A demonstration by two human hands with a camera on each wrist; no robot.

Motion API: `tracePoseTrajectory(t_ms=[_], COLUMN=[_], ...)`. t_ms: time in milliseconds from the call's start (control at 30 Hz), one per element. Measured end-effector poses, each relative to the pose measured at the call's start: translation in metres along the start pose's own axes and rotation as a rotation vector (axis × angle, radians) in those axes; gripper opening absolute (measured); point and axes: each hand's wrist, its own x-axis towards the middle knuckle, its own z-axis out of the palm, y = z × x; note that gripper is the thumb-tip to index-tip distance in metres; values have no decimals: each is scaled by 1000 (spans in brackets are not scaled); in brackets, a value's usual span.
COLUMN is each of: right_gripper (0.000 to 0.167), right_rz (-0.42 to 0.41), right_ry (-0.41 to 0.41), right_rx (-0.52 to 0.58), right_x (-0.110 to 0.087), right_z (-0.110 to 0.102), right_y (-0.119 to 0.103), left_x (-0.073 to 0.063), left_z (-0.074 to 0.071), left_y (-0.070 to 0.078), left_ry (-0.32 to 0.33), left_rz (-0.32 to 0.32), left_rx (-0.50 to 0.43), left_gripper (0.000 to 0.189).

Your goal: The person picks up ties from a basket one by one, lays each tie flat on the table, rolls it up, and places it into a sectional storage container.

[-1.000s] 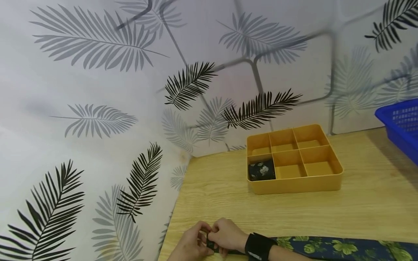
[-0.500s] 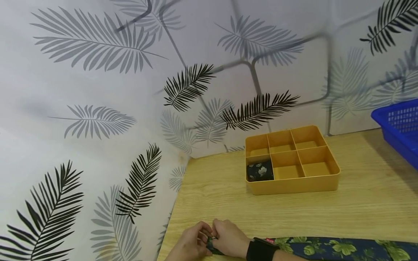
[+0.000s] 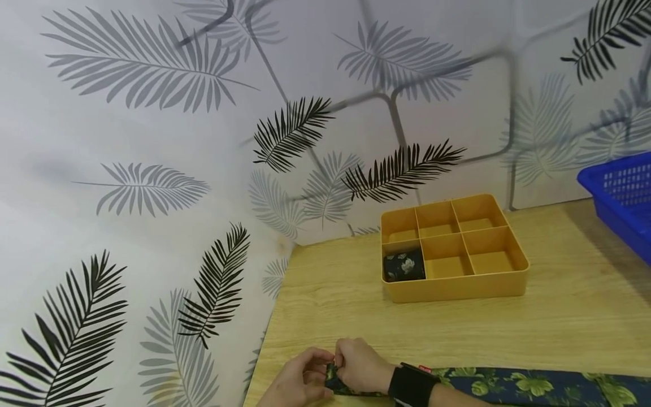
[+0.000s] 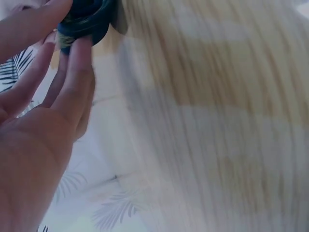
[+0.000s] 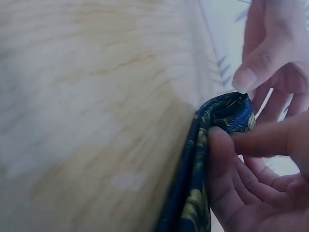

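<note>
A long strip of folded navy cloth (image 3: 529, 386) with green and yellow flowers lies along the table's front edge, its left end curled into a roll (image 5: 234, 113). My left hand (image 3: 300, 380) is at that end, with the thumb tip on top of the roll and the fingers behind it. From the other side my right hand (image 3: 358, 367) pinches the curled cloth between thumb and forefinger. The left wrist view has the rolled layers (image 4: 89, 26) between the left thumb and fingertips. A black band (image 3: 413, 386) on the right wrist covers part of the strip.
A yellow box (image 3: 458, 288) with several compartments stands behind the hands. Its front left compartment holds a dark floral cloth roll (image 3: 405, 265). At the far right is a blue mesh basket (image 3: 612, 212). A leaf-patterned wall (image 3: 229, 186) borders the table (image 3: 325, 299).
Both hands stay at the curled end, their fingers shifting a little around it. The right hand has moved slightly to the right, and more of the roll shows between the hands.
</note>
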Motion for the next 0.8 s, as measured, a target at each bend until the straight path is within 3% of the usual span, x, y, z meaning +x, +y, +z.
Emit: tracePoseTrajectory(t_ms=[100, 267, 367, 600, 800], right_gripper=[12, 16, 14, 18, 18], right_rz=[34, 139, 148, 159, 110], right_ry=[-22, -78, -81, -35, -30], right_rx=[90, 258, 293, 346, 291], right_x=[-1, -5, -8, -8, -9], right_z=[-6, -14, -15, -13, -12], right_y=[-2, -7, -5, 5, 7], left_x=[1, 3, 5, 17, 18], left_z=[4, 9, 12, 17, 19], left_y=[4, 7, 4, 1, 3], left_ry=[4, 14, 12, 9, 14], left_rz=[59, 95, 118, 177, 201], left_rx=[14, 34, 56, 228, 231], left_gripper=[52, 52, 52, 57, 54])
